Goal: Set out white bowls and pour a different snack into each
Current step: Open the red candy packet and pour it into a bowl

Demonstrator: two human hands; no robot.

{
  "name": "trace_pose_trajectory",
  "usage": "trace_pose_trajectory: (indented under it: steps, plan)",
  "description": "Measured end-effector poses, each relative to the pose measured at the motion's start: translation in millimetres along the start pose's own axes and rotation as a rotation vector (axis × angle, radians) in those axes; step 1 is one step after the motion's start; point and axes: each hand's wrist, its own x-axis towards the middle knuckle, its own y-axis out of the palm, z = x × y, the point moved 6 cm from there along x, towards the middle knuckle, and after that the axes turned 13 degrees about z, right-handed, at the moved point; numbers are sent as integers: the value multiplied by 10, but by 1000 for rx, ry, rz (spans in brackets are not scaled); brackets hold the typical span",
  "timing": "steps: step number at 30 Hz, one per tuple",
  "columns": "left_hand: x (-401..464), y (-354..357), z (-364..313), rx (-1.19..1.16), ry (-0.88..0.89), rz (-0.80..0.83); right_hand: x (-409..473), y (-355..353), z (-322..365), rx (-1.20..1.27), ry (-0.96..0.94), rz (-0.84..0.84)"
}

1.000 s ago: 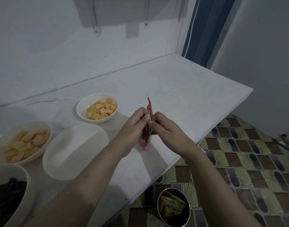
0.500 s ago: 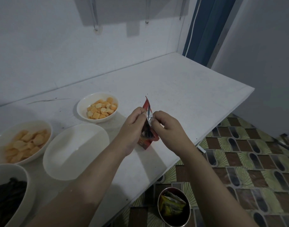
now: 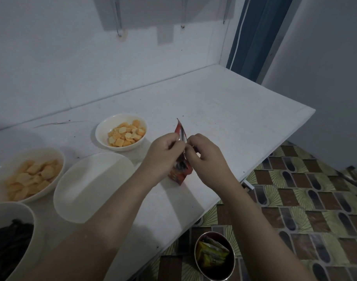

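A small red snack packet [image 3: 180,173] stands upright over the white counter [image 3: 224,110], its top split open and showing silver lining. My left hand [image 3: 164,154] pinches one side of the torn top and my right hand [image 3: 207,157] pinches the other. To the left an empty white bowl [image 3: 92,185] sits nearest the packet. Behind it a small white bowl [image 3: 104,130] holds orange snack pieces. At the left edge a white bowl [image 3: 52,157] holds pale yellow pieces, and a bowl [image 3: 15,211] at the bottom left holds dark strips.
The counter ends in a front edge running diagonally to a corner at the right. Below it is a patterned tiled floor [image 3: 307,203] with a round metal bin [image 3: 232,260] holding yellow wrappers. A blue door frame [image 3: 252,37] stands behind the counter's far right corner.
The packet's top has been pulled wider apart between my two hands, and the silver inside now shows. The packet has turned slightly, with more of its red face visible.
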Motion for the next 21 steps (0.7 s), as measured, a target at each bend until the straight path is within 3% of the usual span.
trace_pose_trajectory:
  steps: [5, 10, 13, 21]
  plan:
    - [-44, -78, 60, -76, 42, -147, 29, -48, -39, -43, 103, -100]
    - [-47, -80, 56, -43, 10, -26, -17, -47, -127, 175, 248, 16]
    - [-22, -96, 8, -18, 12, -3, 27, -36, -62, 173, 281, 59]
    - [-130, -275, -61, 251, -34, -163, -44, -186, -75, 31, 336, -161]
